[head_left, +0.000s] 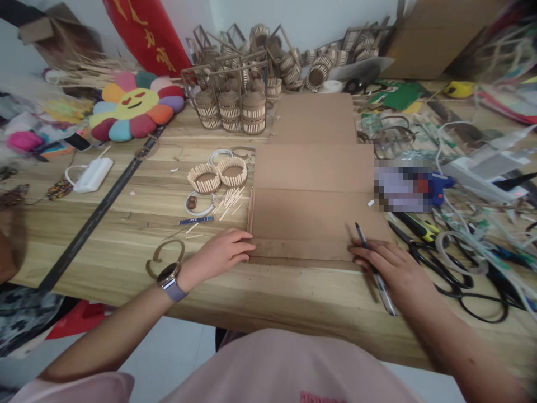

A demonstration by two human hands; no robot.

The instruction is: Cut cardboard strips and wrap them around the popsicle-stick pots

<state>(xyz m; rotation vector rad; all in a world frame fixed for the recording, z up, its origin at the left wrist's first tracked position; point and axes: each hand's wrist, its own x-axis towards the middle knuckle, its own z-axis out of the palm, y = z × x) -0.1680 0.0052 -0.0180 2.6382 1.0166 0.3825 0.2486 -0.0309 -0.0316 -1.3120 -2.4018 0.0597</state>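
Your left hand (224, 252), relaxed and gripping nothing, touches the cardboard (312, 215) at the frame's centre, seemingly to steady it, while your right hand (392, 266), lower right of centre, grasps a pen (382, 291).

Soft, even light, with faint shadows on the worktop (117, 246); edges stretch and blur; right of centre, pixelation.

My wooden table (117, 246) carries cardboard (310, 215) in front of me. To my left lie loose sticks (230, 198), two stick-walled baskets (233, 179), a black strip (104, 205) and a flower cushion (136, 104); to my right, scissors (420, 255).
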